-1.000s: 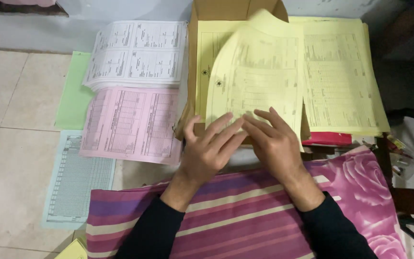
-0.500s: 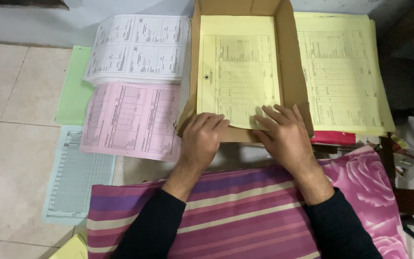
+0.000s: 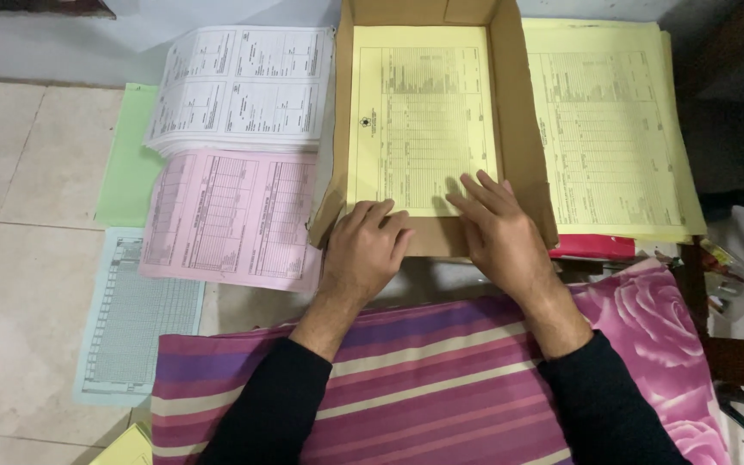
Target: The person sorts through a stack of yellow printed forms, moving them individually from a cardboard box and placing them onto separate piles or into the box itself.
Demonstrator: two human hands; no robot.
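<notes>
Inside cardboard box (image 3: 523, 129), yellow sheet (image 3: 419, 116) under both hands (fingertips), left hand (image 3: 365, 248), right hand (image 3: 497, 231)

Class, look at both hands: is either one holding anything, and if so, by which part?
Nothing is gripped. The left hand and right hand lie flat, fingers touching the near edge of the yellow sheet in the cardboard box.

- The print on the yellow form (image 3: 419, 116) in the cardboard box (image 3: 523, 129) is too small to read.
- The left hand (image 3: 363, 250) and right hand (image 3: 497, 232) cover the box's near edge and the form's lower margin.
- The red item (image 3: 596, 246) at centre right is mostly hidden under the yellow stack (image 3: 613, 129).
- The yellow paper (image 3: 127, 449) is cut off by the bottom edge.
</notes>
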